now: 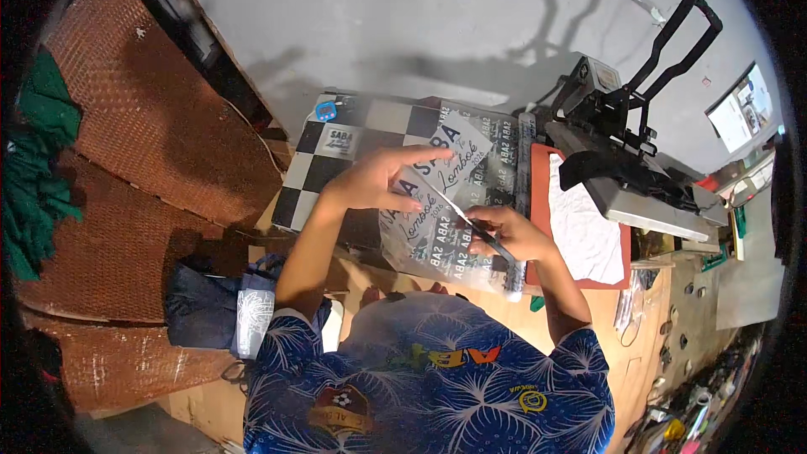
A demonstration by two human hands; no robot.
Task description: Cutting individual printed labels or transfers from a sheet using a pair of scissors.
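My right hand grips a pair of scissors with black handles, its pale blades pointing up and left across a translucent printed film sheet. The blades lie along a line between two printed designs on the film. Over the film's left side, my left hand has thumb and index finger spread on either side of that line. Its other fingers are hidden, and whether they touch the film is unclear. The film lies over a black-and-white checkered tabletop and hangs past its near edge.
A heat press with a tall lever handle stands right, beside a red-brown pad bearing white cloth. A small blue timer sits at the back left. Brown woven panels and dark fabric occupy the left.
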